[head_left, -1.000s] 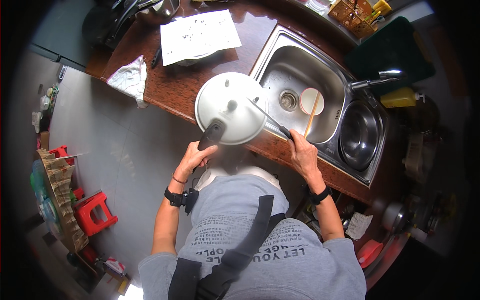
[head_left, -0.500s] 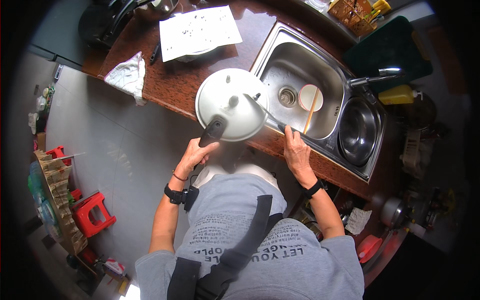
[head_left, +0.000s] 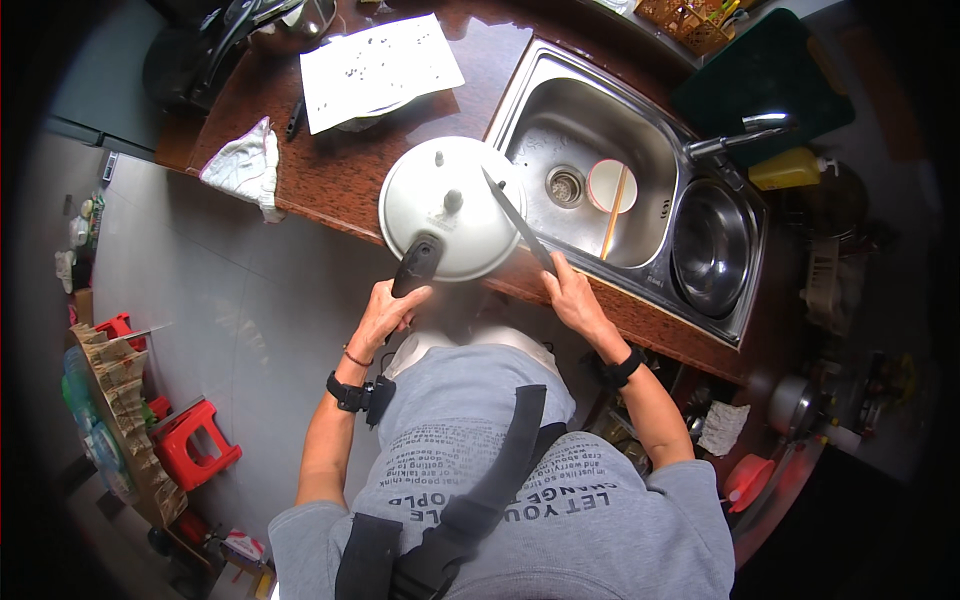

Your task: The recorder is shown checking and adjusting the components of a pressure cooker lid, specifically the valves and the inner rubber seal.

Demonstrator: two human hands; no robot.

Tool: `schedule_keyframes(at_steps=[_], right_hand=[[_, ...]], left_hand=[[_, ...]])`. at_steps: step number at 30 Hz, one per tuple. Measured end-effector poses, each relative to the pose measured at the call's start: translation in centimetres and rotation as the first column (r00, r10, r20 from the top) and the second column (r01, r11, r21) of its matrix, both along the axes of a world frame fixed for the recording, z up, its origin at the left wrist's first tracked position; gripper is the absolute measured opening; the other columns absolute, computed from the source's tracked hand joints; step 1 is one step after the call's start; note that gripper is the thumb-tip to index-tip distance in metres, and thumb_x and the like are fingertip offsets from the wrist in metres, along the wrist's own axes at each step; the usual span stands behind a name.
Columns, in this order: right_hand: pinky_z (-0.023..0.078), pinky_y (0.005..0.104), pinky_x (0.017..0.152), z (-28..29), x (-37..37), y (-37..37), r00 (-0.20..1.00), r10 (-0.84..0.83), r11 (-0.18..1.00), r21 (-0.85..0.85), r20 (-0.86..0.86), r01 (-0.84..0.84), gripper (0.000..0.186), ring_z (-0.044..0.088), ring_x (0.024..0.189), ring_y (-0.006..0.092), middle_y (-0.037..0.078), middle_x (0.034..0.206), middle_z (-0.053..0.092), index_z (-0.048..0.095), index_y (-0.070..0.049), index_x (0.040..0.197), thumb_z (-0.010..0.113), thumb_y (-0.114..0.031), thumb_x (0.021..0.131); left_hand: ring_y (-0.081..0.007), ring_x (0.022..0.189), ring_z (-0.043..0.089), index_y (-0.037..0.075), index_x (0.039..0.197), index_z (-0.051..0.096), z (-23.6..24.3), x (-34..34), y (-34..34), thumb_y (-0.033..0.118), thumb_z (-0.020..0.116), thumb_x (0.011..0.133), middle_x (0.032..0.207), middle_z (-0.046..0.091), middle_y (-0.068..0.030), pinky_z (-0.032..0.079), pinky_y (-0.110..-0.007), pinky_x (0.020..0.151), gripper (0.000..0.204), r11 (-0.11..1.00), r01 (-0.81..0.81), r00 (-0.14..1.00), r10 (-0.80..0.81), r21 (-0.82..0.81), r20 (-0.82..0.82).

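Grips blk handle (head_left: 418,262) of wht lid (head_left: 462,235) w/ L hand (head_left: 383,312); holds knife (head_left: 515,218) over lid w/ R hand (head_left: 576,297).

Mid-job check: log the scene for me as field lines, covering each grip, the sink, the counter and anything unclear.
Left grip: closed on the black handle of the round pale lid
Right grip: holding a knife, blade reaching over the lid
Sink: white bowl inside, slim wooden utensil extending from it
Counter: white speckled sheet; pale cloth over the edge
Unclear: whether the blade touches the lid
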State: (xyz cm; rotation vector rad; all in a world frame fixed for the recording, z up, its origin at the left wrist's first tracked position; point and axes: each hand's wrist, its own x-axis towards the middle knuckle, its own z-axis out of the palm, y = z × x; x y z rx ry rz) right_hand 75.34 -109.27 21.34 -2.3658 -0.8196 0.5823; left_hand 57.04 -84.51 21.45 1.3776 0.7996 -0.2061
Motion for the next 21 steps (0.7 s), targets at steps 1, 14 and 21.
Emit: schedule_keyframes(at_steps=[1, 14, 21], right_hand=[[0.043, 0.0495, 0.064, -0.1, 0.5, -0.1, 0.997, 0.026, 0.993, 0.116, -0.071, -0.018, 0.028, 0.056, 0.071, 0.0455, 0.024, 0.074, 0.057, 0.043, -0.004, 0.111, 0.051, -0.021, 0.09], [0.045, 0.0388, 0.061, 1.8, -2.3, -5.3, 0.925, -0.375, 0.912, 0.208, 0.068, 0.355, 0.028, 0.06, 0.065, 0.0325, 0.018, 0.072, 0.06, 0.058, -0.004, 0.11, 0.057, -0.016, 0.085], [0.039, 0.0272, 0.052, 0.5, -3.1, -5.7, 0.763, -0.491, 0.816, 0.084, -0.42, 0.572, 0.023, 0.048, 0.055, 0.01, 0.001, 0.06, 0.048, 0.058, -0.003, 0.105, 0.05, -0.02, 0.092]], left_hand=[[-0.0059, 0.04, 0.042, 0.004, 0.067, 0.054, -0.1, -0.1, 0.0, 0.029, 0.068, 0.08, 0.05, 0.047, -0.0003, 0.032, -0.021, 0.037, 0.031, 1.0, 0.004, 1.0, -0.004, 0.003, 0.0], [-0.0045, 0.04, 0.042, 0.007, 0.067, 0.053, -1.0, -0.4, 0.1, 0.03, 0.07, 0.079, 0.051, 0.047, 0.0016, 0.034, -0.02, 0.036, 0.031, 0.999, -0.026, 0.999, 0.026, -0.018, -0.026], [-0.0048, 0.041, 0.042, 0.007, 0.069, 0.052, -0.7, -0.3, 0.4, 0.028, 0.069, 0.081, 0.052, 0.047, 0.0015, 0.033, -0.02, 0.036, 0.029, 0.999, -0.016, 1.0, 0.015, -0.034, -0.013]])
